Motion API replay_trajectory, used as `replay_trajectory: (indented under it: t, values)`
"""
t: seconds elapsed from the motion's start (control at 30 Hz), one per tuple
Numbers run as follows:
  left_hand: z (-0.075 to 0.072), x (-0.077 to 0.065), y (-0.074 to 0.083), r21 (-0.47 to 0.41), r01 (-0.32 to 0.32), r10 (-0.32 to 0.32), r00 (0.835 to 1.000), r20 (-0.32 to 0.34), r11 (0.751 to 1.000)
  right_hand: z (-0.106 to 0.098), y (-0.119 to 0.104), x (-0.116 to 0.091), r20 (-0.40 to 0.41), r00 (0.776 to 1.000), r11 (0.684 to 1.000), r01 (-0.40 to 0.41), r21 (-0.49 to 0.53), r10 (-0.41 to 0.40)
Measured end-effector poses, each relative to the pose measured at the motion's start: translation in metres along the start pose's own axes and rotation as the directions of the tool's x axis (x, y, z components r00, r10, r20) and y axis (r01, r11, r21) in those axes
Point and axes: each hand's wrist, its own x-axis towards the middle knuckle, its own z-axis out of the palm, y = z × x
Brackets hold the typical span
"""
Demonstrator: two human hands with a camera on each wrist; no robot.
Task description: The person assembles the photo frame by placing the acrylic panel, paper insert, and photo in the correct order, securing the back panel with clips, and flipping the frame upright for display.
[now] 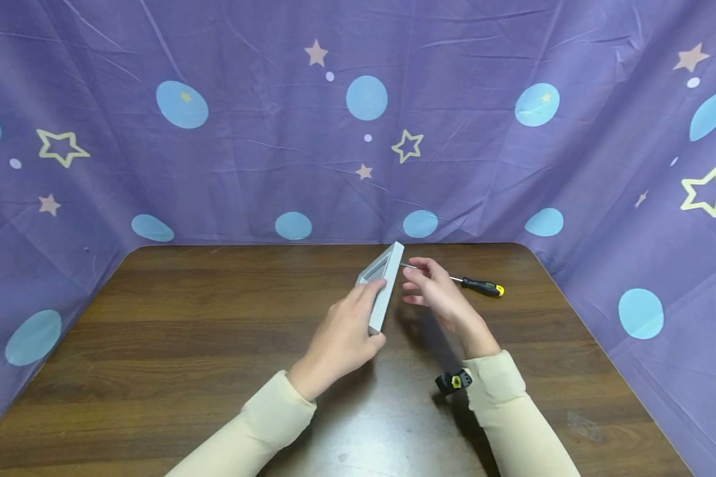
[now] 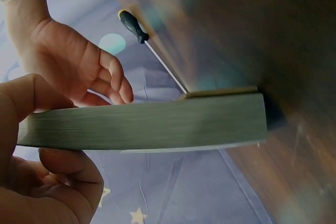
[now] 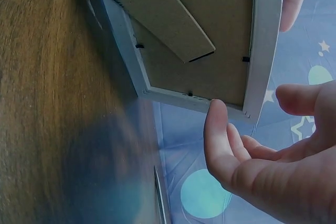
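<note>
My left hand [image 1: 343, 331] grips a light grey picture frame [image 1: 388, 291] by its near side, fingers over the front face and the thumb low on the edge. The frame is tilted up on its edge above the table. Its back faces right; a brown backing board [image 3: 226, 9], a diagonal stand leg [image 3: 168, 17] and small black tabs show in the right wrist view. My right hand [image 1: 444, 298] hovers beside the back, holding nothing, its fingers loosely bent. Whether a fingertip touches the rim, I cannot tell. Behind this hand lies a screwdriver [image 1: 483, 287], its shaft partly hidden.
The brown wooden table [image 1: 185, 331] ends at a purple curtain [image 1: 244, 165] along its back and sides. A black and yellow strap device [image 1: 453, 382] sits on the right wrist. A small clear scrap [image 1: 585, 426] lies at the right.
</note>
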Motion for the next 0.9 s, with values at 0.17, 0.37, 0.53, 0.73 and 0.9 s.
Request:
replay_trajectory:
  t: [0.17, 0.37, 0.53, 0.73, 0.9]
  values:
    - [0.007, 0.000, 0.004, 0.019, -0.027, 0.027, 1.000, 0.003, 0.999, -0.001, 0.001, 0.000, 0.004, 1.000, 1.000, 0.000, -0.004, 0.000]
    - [0.011, -0.001, 0.007, 0.025, -0.042, 0.042, 0.999, -0.004, 0.999, -0.002, 0.001, 0.001, 0.007, 1.000, 1.000, 0.002, -0.009, -0.002]
    - [0.013, -0.002, 0.008, 0.021, -0.071, 0.071, 0.997, -0.007, 0.997, -0.002, 0.002, 0.001, -0.001, 1.000, 1.000, 0.000, -0.024, 0.000]
    - [0.014, -0.004, 0.009, 0.019, -0.106, 0.106, 0.994, -0.020, 0.994, -0.001, 0.002, 0.001, -0.020, 1.000, 0.999, -0.020, -0.034, 0.020]
    - [0.016, -0.005, 0.009, 0.021, -0.132, 0.132, 0.991, -0.024, 0.991, 0.000, 0.003, 0.000, -0.015, 0.999, 0.999, -0.036, -0.030, 0.035]
